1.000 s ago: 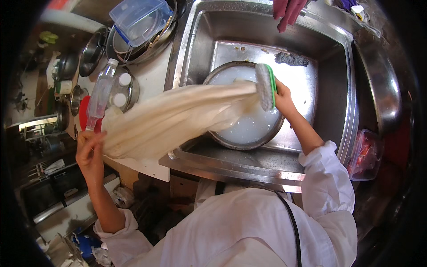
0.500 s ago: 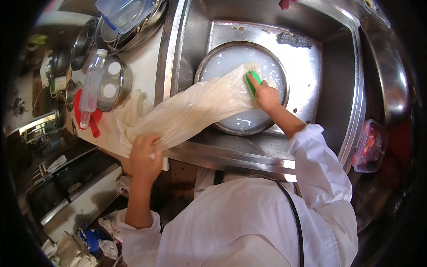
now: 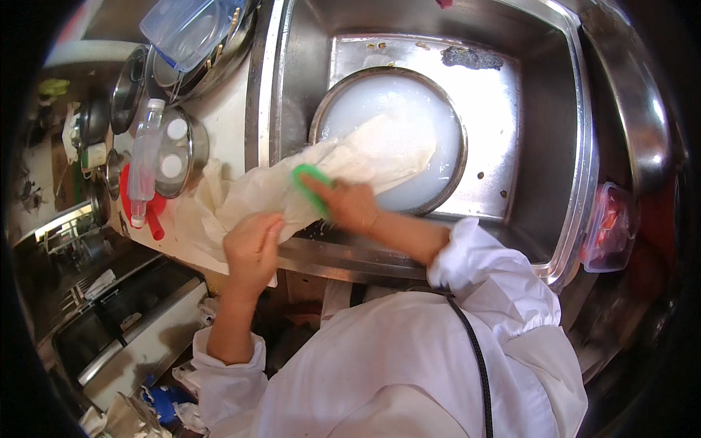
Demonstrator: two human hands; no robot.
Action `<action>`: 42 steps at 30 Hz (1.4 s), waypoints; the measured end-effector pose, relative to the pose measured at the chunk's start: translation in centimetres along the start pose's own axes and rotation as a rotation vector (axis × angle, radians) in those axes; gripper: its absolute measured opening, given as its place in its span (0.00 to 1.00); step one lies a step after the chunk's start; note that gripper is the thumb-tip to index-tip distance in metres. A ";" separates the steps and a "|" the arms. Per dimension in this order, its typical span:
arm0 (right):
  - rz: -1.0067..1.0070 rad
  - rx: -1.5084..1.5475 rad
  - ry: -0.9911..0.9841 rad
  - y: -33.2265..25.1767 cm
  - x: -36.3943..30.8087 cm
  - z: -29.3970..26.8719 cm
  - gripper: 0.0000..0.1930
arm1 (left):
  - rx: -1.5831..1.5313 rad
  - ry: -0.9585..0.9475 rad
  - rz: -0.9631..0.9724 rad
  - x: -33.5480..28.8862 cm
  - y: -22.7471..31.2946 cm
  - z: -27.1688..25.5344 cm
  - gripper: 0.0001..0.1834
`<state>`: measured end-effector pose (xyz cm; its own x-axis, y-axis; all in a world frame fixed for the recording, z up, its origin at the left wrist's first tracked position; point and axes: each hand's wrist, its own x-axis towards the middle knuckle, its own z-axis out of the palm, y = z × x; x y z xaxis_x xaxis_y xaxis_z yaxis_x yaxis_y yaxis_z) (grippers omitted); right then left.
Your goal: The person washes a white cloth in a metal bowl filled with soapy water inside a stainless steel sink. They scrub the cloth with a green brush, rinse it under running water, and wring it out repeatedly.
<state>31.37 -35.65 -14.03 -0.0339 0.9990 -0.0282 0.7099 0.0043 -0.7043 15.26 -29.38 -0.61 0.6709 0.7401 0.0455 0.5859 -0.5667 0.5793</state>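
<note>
Right hand has its grip closed around a green brush, slightly blurred, which lies against the upper side of a long cream cloth. Left hand sits nearer the body, its grip pressed together in a fist and pinching the near edge of that cloth, just beside the brush. From a crumpled part on the white bench, the cloth runs across the sink's left edge to its far end, which lies in the cloudy water of a round metal basin. The basin stands inside a steel sink, with a dark scouring pad near the back of the sink floor.

On the bench, to the left, a clear bottle lies across a red thing with a handle, beside a metal pot with two round white tops showing in it. Farther back is a clear blue-edged box. Right of the sink sits a clear tub with something red inside
</note>
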 end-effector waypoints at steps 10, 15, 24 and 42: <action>0.231 0.109 0.280 2.6 -1.5 -3.3 0.30 | 0.089 0.152 0.007 -0.7 0.3 -3.7 0.03; 0.180 -0.293 -0.130 2.6 -0.9 -1.8 0.32 | 0.101 0.227 0.029 -0.2 -0.1 -3.9 0.03; 0.325 0.042 0.095 17.5 -0.8 -3.8 0.38 | 0.091 -0.036 0.124 -3.1 0.1 -5.8 0.05; 0.222 0.634 0.311 13.5 5.2 -9.1 0.10 | 0.390 0.048 0.126 0.4 -1.0 -9.4 0.13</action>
<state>47.18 -30.01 -17.26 0.3307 0.9401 -0.0823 0.1304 -0.1319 -0.9826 10.63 -25.09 6.50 0.7314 0.6674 0.1399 0.6354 -0.7415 0.2155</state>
